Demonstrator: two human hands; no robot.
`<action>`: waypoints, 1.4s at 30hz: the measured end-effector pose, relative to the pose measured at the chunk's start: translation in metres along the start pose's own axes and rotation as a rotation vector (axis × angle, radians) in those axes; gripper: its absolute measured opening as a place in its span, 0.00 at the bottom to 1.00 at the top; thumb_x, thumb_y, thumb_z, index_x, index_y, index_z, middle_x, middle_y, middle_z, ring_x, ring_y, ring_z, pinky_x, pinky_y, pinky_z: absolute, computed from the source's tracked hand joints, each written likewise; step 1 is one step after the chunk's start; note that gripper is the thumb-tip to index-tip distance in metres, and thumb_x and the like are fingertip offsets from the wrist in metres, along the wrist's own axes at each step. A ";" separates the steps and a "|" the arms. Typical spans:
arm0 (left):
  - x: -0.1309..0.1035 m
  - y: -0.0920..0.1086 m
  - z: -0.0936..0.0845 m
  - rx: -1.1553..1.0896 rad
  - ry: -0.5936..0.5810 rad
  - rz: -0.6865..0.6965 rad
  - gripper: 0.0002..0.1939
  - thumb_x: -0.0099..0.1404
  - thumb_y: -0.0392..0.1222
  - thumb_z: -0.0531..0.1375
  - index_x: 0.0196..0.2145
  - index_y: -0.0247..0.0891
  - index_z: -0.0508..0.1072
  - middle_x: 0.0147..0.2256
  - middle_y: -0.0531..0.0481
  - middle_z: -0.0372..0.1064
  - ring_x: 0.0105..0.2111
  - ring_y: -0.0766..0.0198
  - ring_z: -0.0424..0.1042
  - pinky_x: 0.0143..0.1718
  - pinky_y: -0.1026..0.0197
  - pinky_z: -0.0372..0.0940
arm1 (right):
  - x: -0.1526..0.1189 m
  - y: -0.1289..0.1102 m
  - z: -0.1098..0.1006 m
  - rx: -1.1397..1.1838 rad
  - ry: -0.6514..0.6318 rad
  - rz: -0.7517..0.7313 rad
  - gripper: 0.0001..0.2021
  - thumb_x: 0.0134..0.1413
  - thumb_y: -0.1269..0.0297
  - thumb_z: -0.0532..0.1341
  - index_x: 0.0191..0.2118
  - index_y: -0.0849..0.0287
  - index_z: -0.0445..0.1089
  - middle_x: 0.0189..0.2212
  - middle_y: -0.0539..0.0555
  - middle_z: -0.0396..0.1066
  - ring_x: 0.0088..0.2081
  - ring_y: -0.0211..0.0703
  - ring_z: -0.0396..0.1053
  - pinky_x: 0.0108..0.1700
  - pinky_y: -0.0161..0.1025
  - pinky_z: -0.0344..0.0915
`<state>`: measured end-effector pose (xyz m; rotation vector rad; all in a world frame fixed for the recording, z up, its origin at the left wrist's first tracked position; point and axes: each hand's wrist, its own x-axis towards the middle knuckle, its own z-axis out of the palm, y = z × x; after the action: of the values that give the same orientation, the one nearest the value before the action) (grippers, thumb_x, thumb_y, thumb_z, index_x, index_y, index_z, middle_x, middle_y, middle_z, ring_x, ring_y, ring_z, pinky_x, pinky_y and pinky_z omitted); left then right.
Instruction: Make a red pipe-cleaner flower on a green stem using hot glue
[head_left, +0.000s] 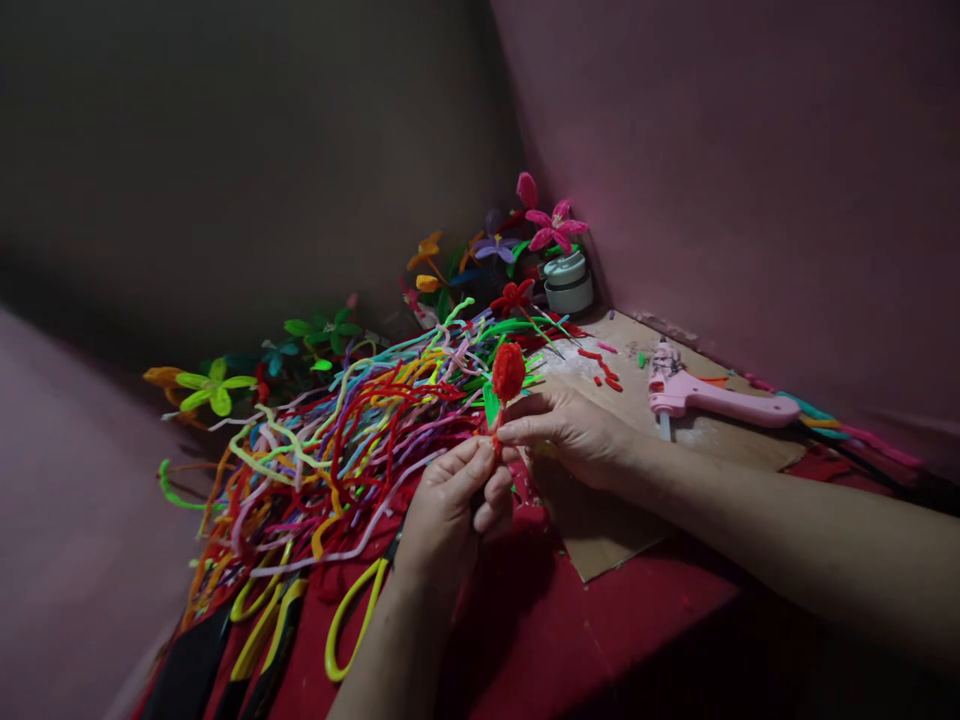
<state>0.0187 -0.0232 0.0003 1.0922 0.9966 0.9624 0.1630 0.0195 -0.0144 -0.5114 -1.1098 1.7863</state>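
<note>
A red pipe-cleaner flower (508,372) stands upright in front of me, its rounded head above my fingertips and a green leaf (491,404) beside it. My left hand (454,495) is closed, thumb and fingers pinching the flower's stem low down. Just above, from the right side, the thumb and fingers of my right hand (574,435) pinch the same stem under the head. My fingers hide most of the stem. Behind and left of my hands spreads a tangled heap of pipe cleaners (352,400) in many colours.
A pink glue gun (720,398) lies on a brown board (592,530) at right, near red scraps (611,378). Yellow-handled scissors (352,615) and pliers (262,640) lie front left on the red cloth (525,640). Finished flowers (556,228) and a pale round container (568,282) stand against the walls.
</note>
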 end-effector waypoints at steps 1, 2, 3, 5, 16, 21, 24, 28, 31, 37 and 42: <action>0.000 0.000 0.001 0.133 0.072 0.056 0.11 0.62 0.47 0.54 0.32 0.35 0.68 0.17 0.58 0.56 0.13 0.76 0.49 0.14 0.71 0.48 | 0.000 0.000 0.001 -0.010 0.032 -0.003 0.01 0.38 0.74 0.63 0.21 0.65 0.71 0.19 0.48 0.68 0.23 0.33 0.62 0.30 0.33 0.58; 0.000 -0.001 0.003 0.289 0.148 0.128 0.12 0.63 0.47 0.54 0.33 0.35 0.68 0.18 0.57 0.58 0.14 0.74 0.53 0.16 0.70 0.51 | 0.000 0.000 0.002 -0.028 0.054 -0.007 0.01 0.38 0.74 0.63 0.21 0.65 0.71 0.19 0.49 0.68 0.23 0.33 0.62 0.30 0.34 0.58; 0.000 -0.003 0.003 0.455 0.223 0.212 0.11 0.63 0.47 0.54 0.34 0.35 0.69 0.20 0.56 0.60 0.16 0.73 0.57 0.18 0.70 0.53 | -0.001 0.000 0.003 -0.050 0.073 -0.018 0.01 0.38 0.74 0.64 0.21 0.65 0.71 0.20 0.48 0.68 0.23 0.33 0.62 0.30 0.34 0.57; -0.001 -0.007 0.004 0.763 0.335 0.377 0.09 0.63 0.44 0.54 0.35 0.36 0.69 0.21 0.55 0.63 0.19 0.71 0.61 0.22 0.68 0.56 | -0.002 -0.001 0.006 -0.088 0.098 -0.041 0.02 0.38 0.74 0.65 0.21 0.64 0.71 0.19 0.48 0.67 0.23 0.32 0.61 0.30 0.34 0.57; 0.001 -0.014 -0.004 1.227 0.402 0.736 0.05 0.63 0.36 0.53 0.35 0.36 0.68 0.27 0.51 0.67 0.24 0.68 0.66 0.28 0.67 0.57 | 0.000 0.010 0.004 0.062 0.131 0.006 0.04 0.36 0.73 0.67 0.22 0.64 0.71 0.21 0.48 0.69 0.24 0.32 0.63 0.29 0.33 0.58; 0.004 -0.013 -0.009 0.970 0.419 0.545 0.06 0.63 0.39 0.53 0.31 0.37 0.67 0.24 0.54 0.63 0.24 0.69 0.62 0.27 0.67 0.56 | 0.005 0.016 0.013 0.130 0.161 0.018 0.06 0.34 0.70 0.68 0.23 0.63 0.72 0.19 0.47 0.69 0.22 0.32 0.63 0.28 0.33 0.58; 0.005 -0.005 -0.011 0.708 0.412 0.419 0.08 0.63 0.40 0.54 0.27 0.37 0.66 0.21 0.56 0.58 0.21 0.71 0.57 0.24 0.68 0.54 | 0.011 0.012 0.024 0.146 0.175 0.026 0.07 0.31 0.69 0.69 0.22 0.64 0.72 0.19 0.48 0.69 0.24 0.33 0.65 0.29 0.33 0.59; 0.007 0.009 -0.013 0.310 0.335 0.269 0.10 0.59 0.44 0.57 0.25 0.36 0.65 0.18 0.59 0.53 0.16 0.75 0.48 0.17 0.70 0.46 | 0.022 0.002 0.037 0.189 0.184 0.036 0.07 0.27 0.71 0.69 0.19 0.64 0.71 0.17 0.48 0.69 0.23 0.34 0.65 0.30 0.34 0.60; 0.010 0.013 -0.017 0.068 0.245 0.209 0.10 0.58 0.45 0.59 0.27 0.36 0.64 0.16 0.61 0.50 0.14 0.76 0.43 0.14 0.71 0.41 | 0.029 0.004 0.040 0.243 0.175 0.029 0.07 0.27 0.71 0.69 0.21 0.64 0.72 0.19 0.49 0.70 0.23 0.34 0.65 0.30 0.34 0.60; 0.008 0.004 -0.030 -0.176 0.018 0.046 0.09 0.57 0.42 0.60 0.29 0.35 0.63 0.15 0.62 0.49 0.13 0.78 0.39 0.13 0.73 0.40 | 0.030 0.020 0.023 0.179 0.013 0.034 0.10 0.29 0.68 0.70 0.24 0.64 0.73 0.21 0.47 0.70 0.25 0.31 0.64 0.31 0.32 0.58; 0.005 0.002 -0.029 -0.221 -0.019 -0.007 0.09 0.57 0.40 0.60 0.33 0.34 0.65 0.16 0.62 0.49 0.13 0.78 0.39 0.13 0.73 0.42 | 0.025 0.019 0.012 0.063 -0.075 0.042 0.10 0.33 0.66 0.70 0.25 0.65 0.73 0.23 0.49 0.69 0.27 0.33 0.63 0.34 0.34 0.58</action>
<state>-0.0082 -0.0113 -0.0033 0.9109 0.8555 1.0288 0.1329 0.0334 -0.0221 -0.4353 -1.0971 1.8842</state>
